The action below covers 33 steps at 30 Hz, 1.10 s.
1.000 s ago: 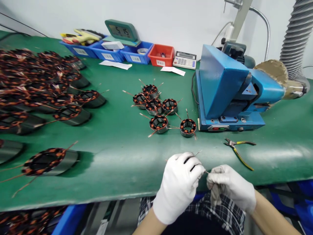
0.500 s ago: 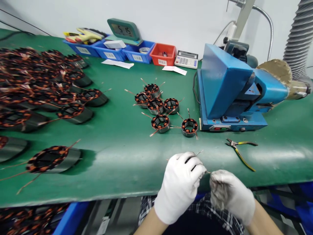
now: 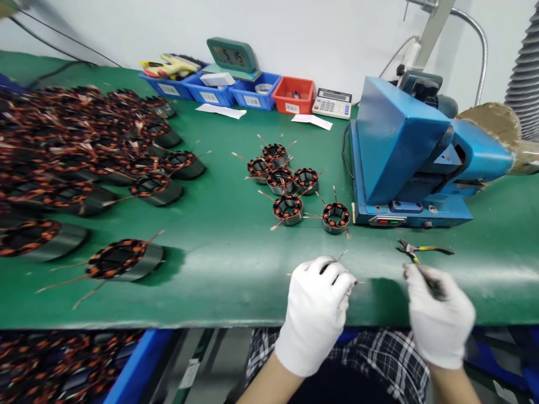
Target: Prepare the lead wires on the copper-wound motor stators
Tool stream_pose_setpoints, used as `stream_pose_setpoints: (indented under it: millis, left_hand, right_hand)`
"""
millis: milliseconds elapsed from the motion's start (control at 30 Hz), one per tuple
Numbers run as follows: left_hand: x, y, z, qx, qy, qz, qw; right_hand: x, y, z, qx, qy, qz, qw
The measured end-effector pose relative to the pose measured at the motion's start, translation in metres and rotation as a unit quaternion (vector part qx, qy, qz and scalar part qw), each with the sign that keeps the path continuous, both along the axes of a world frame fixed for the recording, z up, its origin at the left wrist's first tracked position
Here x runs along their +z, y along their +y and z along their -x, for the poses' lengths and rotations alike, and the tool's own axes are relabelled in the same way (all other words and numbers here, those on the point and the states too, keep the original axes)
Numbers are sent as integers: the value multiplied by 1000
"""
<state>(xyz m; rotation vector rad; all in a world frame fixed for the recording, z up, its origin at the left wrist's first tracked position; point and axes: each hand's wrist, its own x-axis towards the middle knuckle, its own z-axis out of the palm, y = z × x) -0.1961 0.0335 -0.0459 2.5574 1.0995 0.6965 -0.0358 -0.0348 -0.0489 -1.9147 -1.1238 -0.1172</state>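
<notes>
Mfg wkshp, blue bench mach. [image 3: 404, 146], many copper-wound cores [image 3: 162, 194], pliers [image 3: 410, 248]

I wear matt white cloth gloves [image 3: 316, 314] at a smooth, glossy green tabletop [image 3: 236, 275] bearing dull grey metal rings [image 3: 148, 265] wound with coppery wire [image 3: 138, 253], metal pliers [image 3: 409, 247] with smooth yellow handles [image 3: 435, 249], and a shiny blue-painted metal machine [image 3: 393, 146].

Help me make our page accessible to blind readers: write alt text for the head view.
A white-gloved left hand holds a mostly hidden piece, likely a stator, wire ends protruding, while the right hand partly hides yellow-handled cutting pliers. Copper-wound stators fill the green bench's left side and cluster near a blue machine.
</notes>
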Motion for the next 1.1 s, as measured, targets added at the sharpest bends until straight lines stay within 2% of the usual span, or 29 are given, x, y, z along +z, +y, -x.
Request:
stream_pose_setpoints:
  millis: [33, 67, 100, 167, 200, 233, 300, 433, 533, 633, 700, 767, 833, 967, 1100]
  left_hand:
    - [3, -3, 1, 24, 7, 5, 1000]
    - [6, -6, 2, 44, 17, 11, 999]
    - [11, -9, 3, 55, 29, 15, 998]
    - [19, -13, 7, 43, 70, 20, 996]
    - [22, -14, 9, 27, 95, 20, 995]
    - [25, -14, 11, 10, 120, 20, 993]
    - [26, -12, 12, -17, 151, 16, 988]
    - [21, -6, 9, -42, 166, -5, 985]
    - [22, -5, 7, -42, 187, 25, 981]
    - [24, -5, 9, -43, 168, 58, 983]
    - [24, -4, 11, -48, 134, 69, 987]
    - [22, -3, 12, -53, 105, 74, 990]
    - [19, -3, 11, -49, 95, 73, 992]
    - [13, -3, 10, -33, 76, 59, 995]
    - [9, -3, 11, -40, 48, 54, 997]
  right_hand:
    - [4, 0, -6, -19, 24, 16, 999]
    - [8, 0, -11, 1, 75, 53, 996]
    - [11, 0, -14, 58, 149, 107, 981]
    - [13, 0, -12, 191, 299, 219, 909]
    - [12, 1, -8, 236, 341, 259, 872]
    - [12, 2, -2, 264, 354, 287, 850]
    - [10, 6, 11, 289, 339, 303, 842]
    - [6, 16, 23, 285, 384, 262, 838]
    - [7, 20, 13, 258, 432, 221, 835]
    - [9, 14, -2, 217, 448, 172, 850]
    - [6, 5, -4, 198, 394, 155, 884]
    - [-2, -7, 0, 215, 275, 145, 926]
    - [-14, -18, 8, 252, 139, 118, 950]
    - [-36, -24, 22, 278, -33, 37, 959]
    - [-37, -12, 26, 270, -128, 53, 953]
